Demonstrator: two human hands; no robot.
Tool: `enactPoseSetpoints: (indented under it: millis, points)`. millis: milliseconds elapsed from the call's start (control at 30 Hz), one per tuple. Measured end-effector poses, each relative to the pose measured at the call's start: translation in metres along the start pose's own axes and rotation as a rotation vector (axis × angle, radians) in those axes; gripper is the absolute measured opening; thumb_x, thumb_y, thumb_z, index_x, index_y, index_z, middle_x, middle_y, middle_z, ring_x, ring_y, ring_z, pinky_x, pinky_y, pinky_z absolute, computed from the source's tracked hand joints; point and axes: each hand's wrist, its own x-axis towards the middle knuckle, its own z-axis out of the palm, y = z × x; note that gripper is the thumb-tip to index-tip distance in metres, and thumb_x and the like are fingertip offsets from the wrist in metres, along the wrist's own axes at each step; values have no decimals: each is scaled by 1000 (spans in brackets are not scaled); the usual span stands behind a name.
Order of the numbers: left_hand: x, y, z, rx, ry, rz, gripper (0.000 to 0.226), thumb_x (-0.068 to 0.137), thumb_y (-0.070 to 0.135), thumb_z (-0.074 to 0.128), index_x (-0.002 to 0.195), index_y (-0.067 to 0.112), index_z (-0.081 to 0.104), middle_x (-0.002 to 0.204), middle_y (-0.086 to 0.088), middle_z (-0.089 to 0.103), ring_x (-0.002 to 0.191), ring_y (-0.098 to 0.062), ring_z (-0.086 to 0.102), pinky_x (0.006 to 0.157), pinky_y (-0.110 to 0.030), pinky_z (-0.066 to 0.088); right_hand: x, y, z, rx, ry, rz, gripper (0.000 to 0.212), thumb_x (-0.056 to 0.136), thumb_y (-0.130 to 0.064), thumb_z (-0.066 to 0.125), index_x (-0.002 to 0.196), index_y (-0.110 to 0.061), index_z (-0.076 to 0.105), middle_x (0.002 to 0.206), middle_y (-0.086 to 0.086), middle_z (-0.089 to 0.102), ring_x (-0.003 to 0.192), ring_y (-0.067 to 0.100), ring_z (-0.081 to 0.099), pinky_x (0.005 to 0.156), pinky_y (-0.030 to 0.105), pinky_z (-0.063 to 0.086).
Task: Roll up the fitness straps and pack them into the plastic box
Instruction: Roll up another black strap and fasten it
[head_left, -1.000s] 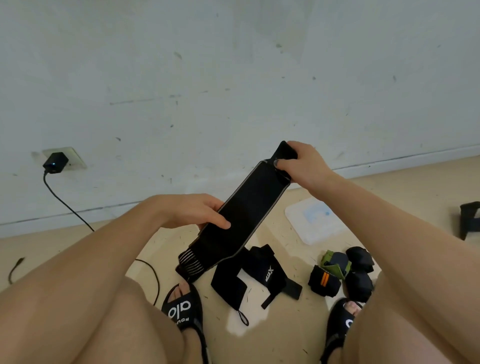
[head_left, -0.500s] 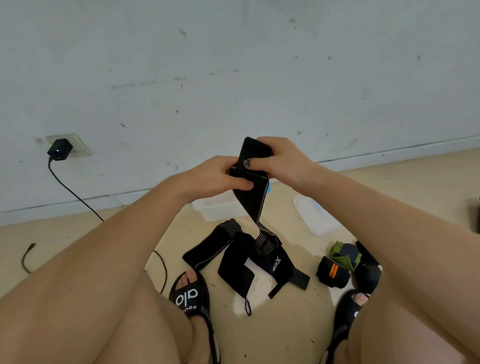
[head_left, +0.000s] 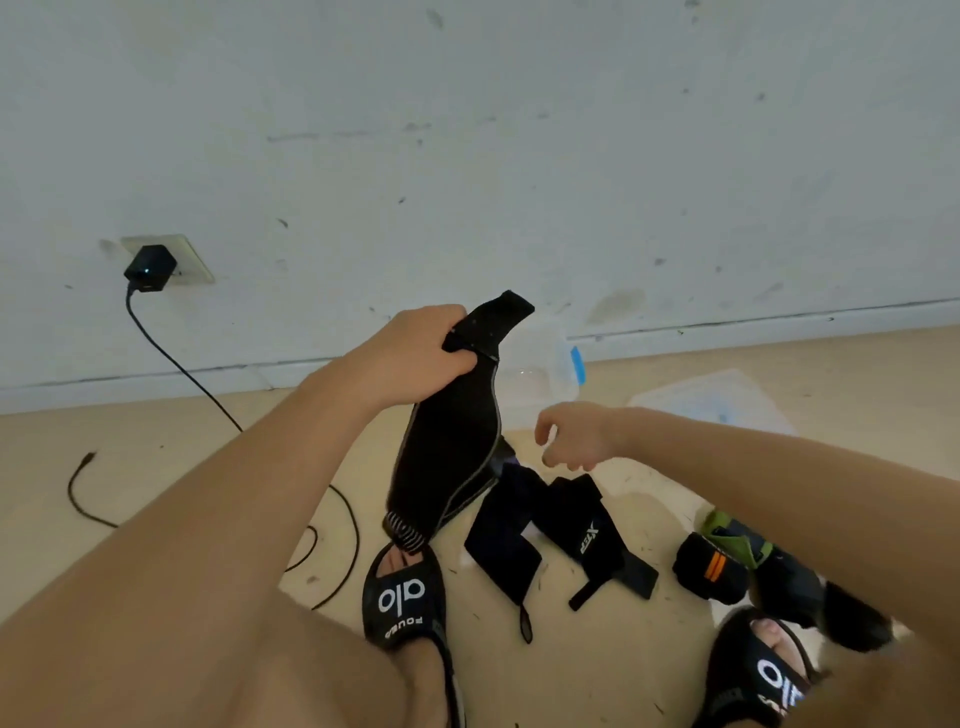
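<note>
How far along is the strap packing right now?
Done: a few rolled straps sit on the floor by the right foot, not boxed. In hand: the left hand grips one wide black strap by its top end, unrolled; the right hand holds nothing. Left: loose straps on the floor, and nothing visible inside the plastic box.

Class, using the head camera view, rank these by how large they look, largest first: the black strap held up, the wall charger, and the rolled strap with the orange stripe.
1. Black strap held up, by far the largest, though nearest the camera.
2. Rolled strap with the orange stripe.
3. Wall charger, smallest, but farthest away.
</note>
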Motion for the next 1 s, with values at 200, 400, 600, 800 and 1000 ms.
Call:
enactPoseSetpoints:
  millis: [200,400,600,800,1000]
  points:
    - [1,-41,-11,57,28,-59,22,104,24,51,84,19,47,81,0,55,71,-15,53,58,-28,35,107,-12,74,5,88,-45,51,94,-8,59,145,-10,53,141,12,56,130,29,54,106,33,44]
    - [-2,-65,-23,4,-9,-76,19,107,28,46,93,16,51,88,-5,62,80,-22,61,68,-36,47,198,2,136,-363,114,-183,71,95,-9,61,158,-10,28,153,12,42,136,35,44,107,47,46]
    - [1,-84,-30,-65,-9,-76,14,106,25,47,95,23,55,88,-1,66,79,-15,64,62,-22,47,242,1,154,-700,192,-183,73,100,-24,61,163,-18,23,163,8,34,150,30,30,123,41,28]
    - [-6,-99,-36,-113,12,-99,13,106,22,47,97,25,56,82,0,64,72,-13,63,61,-19,46,252,-7,147,-889,181,-244,43,95,-15,63,138,-14,54,137,11,56,125,30,53,112,40,39]
    - [-9,-102,-36,-51,30,-117,9,105,21,48,105,20,57,87,-2,63,78,-17,62,60,-19,45,229,-18,125,-950,129,-308,26,94,-12,59,119,-22,58,113,2,67,107,25,64,96,35,44]
